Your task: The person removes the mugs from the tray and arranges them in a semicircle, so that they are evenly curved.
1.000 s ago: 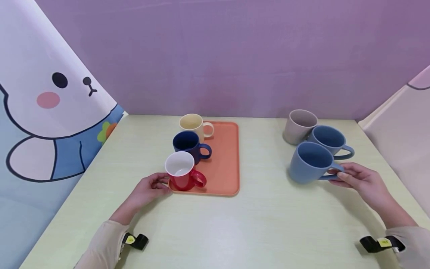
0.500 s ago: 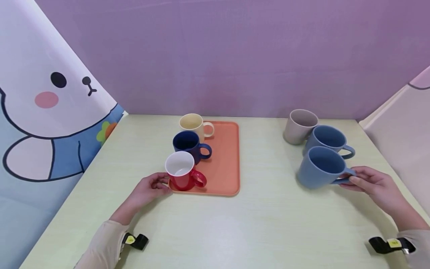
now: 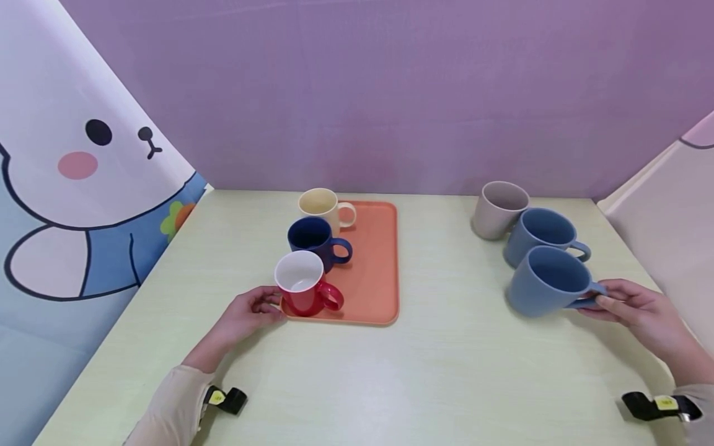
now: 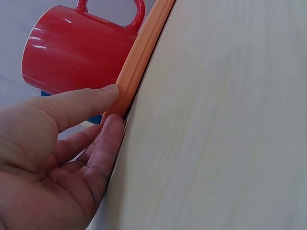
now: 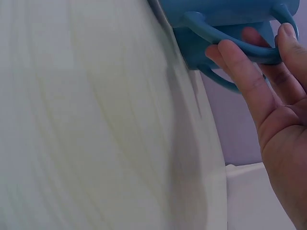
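My right hand (image 3: 641, 316) pinches the handle of a blue mug (image 3: 549, 285) between thumb and fingers. This mug stands upright at or near the tabletop; whether it touches is hard to tell. Just behind it is a second blue mug (image 3: 538, 234), its handle pointing right. My left hand (image 4: 62, 158) holds the near left corner of an orange tray (image 4: 139, 57), thumb and fingers at its edge. On the tray's left side a red mug (image 3: 304, 291) with a white inside, a dark blue mug (image 3: 315, 241) and a cream mug (image 3: 320, 207) form a row.
A greyish-pink cup (image 3: 498, 210) stands at the back right, close to the second blue mug. The pale table (image 3: 435, 371) meets a purple backdrop (image 3: 390, 93) at its far edge. Printed cloth (image 3: 50, 260) hangs at the left.
My right hand has moved the front blue mug to the right and slightly nearer, now in front of the second blue mug. My left hand and the tray have stayed in place.
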Motion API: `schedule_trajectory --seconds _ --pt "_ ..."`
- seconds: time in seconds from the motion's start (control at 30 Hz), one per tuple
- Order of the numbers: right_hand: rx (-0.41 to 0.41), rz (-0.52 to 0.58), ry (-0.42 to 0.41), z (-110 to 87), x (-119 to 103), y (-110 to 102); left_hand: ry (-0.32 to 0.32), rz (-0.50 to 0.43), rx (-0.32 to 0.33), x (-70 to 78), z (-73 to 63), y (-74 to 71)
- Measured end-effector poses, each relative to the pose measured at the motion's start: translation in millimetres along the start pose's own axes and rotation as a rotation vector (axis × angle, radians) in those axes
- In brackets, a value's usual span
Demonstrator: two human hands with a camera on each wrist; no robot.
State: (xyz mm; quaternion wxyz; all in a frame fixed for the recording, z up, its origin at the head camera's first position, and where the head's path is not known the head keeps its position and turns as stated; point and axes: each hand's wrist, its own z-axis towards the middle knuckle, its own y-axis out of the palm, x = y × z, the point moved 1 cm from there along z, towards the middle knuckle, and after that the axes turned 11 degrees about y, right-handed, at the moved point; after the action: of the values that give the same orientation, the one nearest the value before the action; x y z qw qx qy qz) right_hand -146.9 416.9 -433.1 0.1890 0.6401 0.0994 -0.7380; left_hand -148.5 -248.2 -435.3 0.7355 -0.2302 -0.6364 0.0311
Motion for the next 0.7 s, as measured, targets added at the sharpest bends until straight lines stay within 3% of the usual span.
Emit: schedule_trajectory --seconds 0.7 --pt "-0.06 0.099 0.013 -2.9 6.0 -20.7 -0.019 -0.005 -0.01 1.9 -0.1 -0.5"
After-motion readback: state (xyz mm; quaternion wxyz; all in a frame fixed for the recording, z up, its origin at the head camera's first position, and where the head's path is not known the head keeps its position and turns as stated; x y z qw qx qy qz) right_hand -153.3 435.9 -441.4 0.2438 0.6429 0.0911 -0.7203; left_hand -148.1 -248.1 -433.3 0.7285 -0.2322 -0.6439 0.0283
